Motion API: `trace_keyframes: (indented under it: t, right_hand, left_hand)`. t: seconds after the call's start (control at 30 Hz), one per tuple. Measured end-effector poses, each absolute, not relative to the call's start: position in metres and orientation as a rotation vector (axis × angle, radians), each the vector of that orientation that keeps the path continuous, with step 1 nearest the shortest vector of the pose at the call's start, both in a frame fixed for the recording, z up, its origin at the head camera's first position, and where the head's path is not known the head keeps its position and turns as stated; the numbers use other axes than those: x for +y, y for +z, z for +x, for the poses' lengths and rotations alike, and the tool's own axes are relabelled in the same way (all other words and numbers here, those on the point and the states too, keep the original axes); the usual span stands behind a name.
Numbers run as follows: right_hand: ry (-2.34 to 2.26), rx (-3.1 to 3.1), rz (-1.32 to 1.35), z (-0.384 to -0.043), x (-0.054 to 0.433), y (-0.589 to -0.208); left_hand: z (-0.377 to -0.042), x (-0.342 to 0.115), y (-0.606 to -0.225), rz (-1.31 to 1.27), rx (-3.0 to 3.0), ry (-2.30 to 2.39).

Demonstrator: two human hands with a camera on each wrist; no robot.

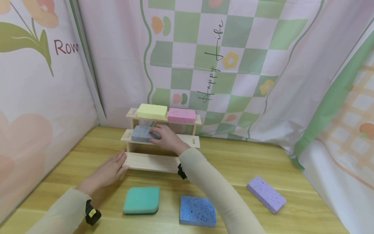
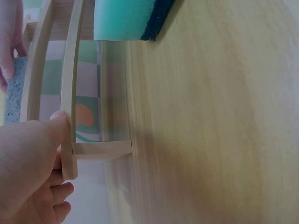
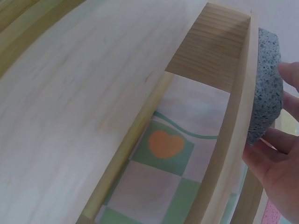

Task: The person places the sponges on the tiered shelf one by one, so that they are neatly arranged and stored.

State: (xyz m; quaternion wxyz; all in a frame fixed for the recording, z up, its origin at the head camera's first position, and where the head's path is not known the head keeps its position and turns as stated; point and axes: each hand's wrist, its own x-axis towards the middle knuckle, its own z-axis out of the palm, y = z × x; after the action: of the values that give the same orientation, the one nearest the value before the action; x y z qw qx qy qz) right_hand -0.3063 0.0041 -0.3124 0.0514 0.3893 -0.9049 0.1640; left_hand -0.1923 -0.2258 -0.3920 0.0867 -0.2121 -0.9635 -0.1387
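Note:
A three-step wooden rack (image 1: 153, 162) stands at the back of the table. On the left part of its middle step lies a speckled grey-blue sponge (image 1: 139, 134). My right hand (image 1: 168, 138) grips that sponge by its right end, and the right wrist view shows fingers and thumb bent about the sponge (image 3: 266, 84). At the left end of the lowest step, my left hand (image 1: 106, 172) holds the board. In the left wrist view, the thumb of the left hand (image 2: 28, 158) lies on the board's front edge, with the other fingers curled behind it.
A yellow sponge (image 1: 152, 111) and a pink sponge (image 1: 181, 115) lie on the top step. Before the rack, a teal sponge (image 1: 141, 200), a blue sponge (image 1: 197, 210) and a purple sponge (image 1: 266, 194) lie on the wooden table (image 1: 233, 162). Printed curtains (image 1: 187, 58) hang behind.

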Motion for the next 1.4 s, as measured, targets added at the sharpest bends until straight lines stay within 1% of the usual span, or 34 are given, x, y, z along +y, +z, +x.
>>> trace_keyframes:
  t: [0.5,0.67,1.4]
  right_hand:
    - [0.519,-2.66,1.288,-0.294,0.02,-0.308]
    - [0.521,-2.607,1.325,-0.291,0.025,-0.308]
    - [0.705,-2.645,1.282,-0.268,0.076,-0.311]
  left_hand:
    - [-0.195,-0.228,-0.397,-0.645,-2.868,-0.419]
    - [-0.193,-0.226,-0.393,-0.642,-2.863,-0.41]
    - [-0.193,-0.225,-0.392,-0.632,-2.879,-0.418]
